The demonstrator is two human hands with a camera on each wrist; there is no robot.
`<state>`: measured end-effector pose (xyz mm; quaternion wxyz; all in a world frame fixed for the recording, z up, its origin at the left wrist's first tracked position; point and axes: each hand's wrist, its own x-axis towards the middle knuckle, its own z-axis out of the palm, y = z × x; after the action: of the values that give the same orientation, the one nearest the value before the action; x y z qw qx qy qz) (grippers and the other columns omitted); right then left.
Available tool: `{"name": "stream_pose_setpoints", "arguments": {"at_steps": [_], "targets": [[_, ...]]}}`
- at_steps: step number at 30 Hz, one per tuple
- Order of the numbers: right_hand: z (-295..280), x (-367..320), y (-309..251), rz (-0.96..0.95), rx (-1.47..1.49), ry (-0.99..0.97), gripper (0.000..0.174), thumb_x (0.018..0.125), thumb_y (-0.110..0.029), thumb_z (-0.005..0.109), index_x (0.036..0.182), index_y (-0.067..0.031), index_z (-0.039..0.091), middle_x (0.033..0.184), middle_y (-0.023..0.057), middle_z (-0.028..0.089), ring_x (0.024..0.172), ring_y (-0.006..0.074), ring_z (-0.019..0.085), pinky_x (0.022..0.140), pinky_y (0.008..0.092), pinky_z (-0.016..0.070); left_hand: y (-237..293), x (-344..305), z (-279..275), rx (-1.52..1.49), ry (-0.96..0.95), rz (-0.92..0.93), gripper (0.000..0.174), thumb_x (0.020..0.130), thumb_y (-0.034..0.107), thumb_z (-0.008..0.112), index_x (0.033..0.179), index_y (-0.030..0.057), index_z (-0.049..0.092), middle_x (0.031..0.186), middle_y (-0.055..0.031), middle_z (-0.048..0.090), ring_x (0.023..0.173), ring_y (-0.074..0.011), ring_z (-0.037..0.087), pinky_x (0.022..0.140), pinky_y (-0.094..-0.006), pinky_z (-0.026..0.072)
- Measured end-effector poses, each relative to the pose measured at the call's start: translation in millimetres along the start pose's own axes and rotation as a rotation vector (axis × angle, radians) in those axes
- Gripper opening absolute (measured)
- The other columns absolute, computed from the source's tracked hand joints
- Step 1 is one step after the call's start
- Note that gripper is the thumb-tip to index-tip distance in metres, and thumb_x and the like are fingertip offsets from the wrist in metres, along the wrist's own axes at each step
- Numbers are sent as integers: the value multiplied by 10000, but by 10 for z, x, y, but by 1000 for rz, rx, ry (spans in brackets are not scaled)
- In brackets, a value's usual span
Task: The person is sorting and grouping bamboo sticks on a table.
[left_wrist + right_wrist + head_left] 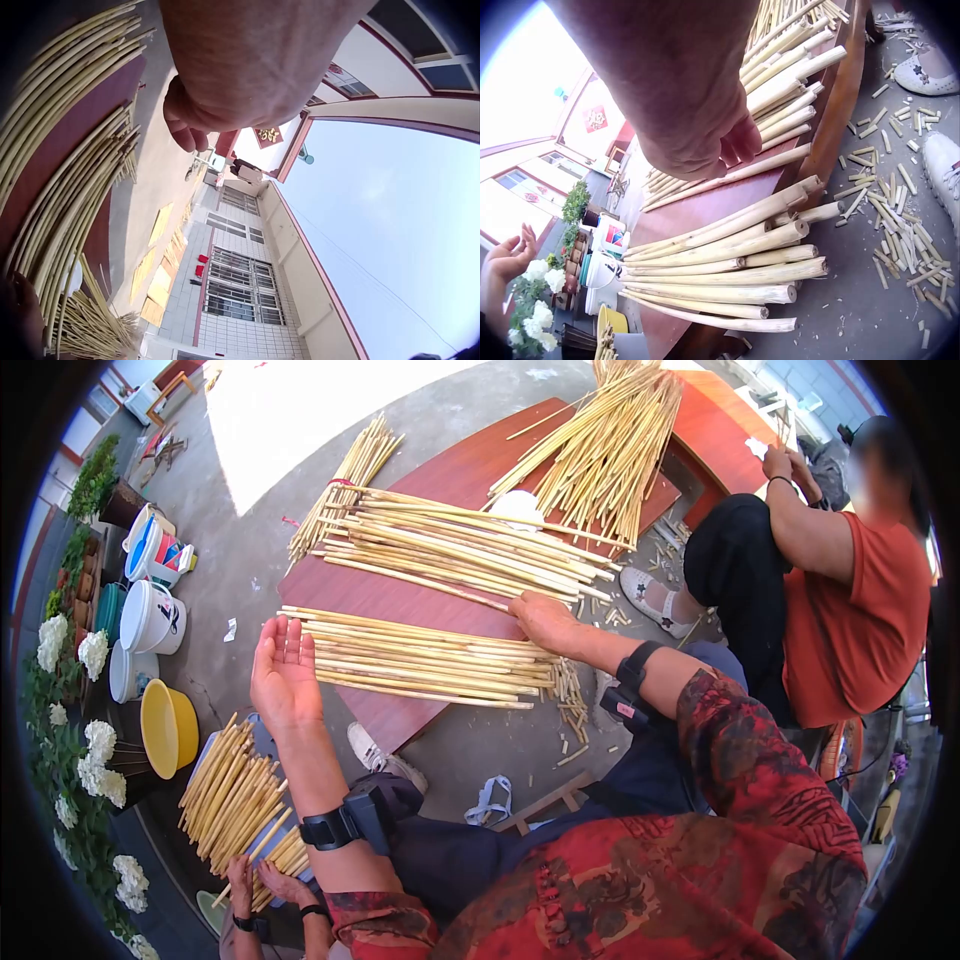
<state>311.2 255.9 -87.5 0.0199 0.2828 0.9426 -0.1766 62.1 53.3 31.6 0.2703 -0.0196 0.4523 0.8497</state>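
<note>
Lying at right grip (548, 625), single stick (772, 163)

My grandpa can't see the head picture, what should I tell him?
A person's open left hand and right hand are near rows of pale sticks lying on a reddish table. Someone in an orange shirt sits at right.

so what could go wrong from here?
Two likely ones:
1. The near stick pile overhangs the tabletop edge and no tie shows on it, so a bump from the right hand could spread it or knock sticks off.
2. Short cut pieces litter the floor close to a white shoe; someone stepping there might slip.
</note>
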Motion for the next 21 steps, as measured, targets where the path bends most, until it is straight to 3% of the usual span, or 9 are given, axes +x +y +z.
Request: {"name": "stream_pose_setpoints", "arguments": {"at_steps": [9,12,17,21], "targets": [[159,15,159,-16,-124,-51,176,724,-46,466,887,11,503,886,200,532,825,333,554,697,385,461,-162,-57,117,88,-57,-55,248,848,100,383,1047,-22,471,1000,-110,526,906,-219,529,746,-343,451],[70,76,69,115,0,-92,190,735,-41,444,897,20,521,936,223,511,865,369,530,739,408,441,-187,-76,125,105,-59,-55,238,842,86,398,1043,-22,468,984,-113,528,887,-222,537,728,-341,459],[-262,129,-201,136,97,-50,231,717,-88,445,896,32,528,911,238,535,864,374,531,753,417,426,-302,-89,113,163,-76,-96,272,818,87,472,1070,-14,457,993,-110,528,911,-218,528,760,-334,444],[-521,6,-502,107,444,-122,252,768,-157,447,917,32,521,859,242,549,843,373,530,741,409,417,-555,-175,208,244,-149,-182,328,818,98,499,1112,-18,411,990,-130,517,931,-227,520,771,-346,441]]}}
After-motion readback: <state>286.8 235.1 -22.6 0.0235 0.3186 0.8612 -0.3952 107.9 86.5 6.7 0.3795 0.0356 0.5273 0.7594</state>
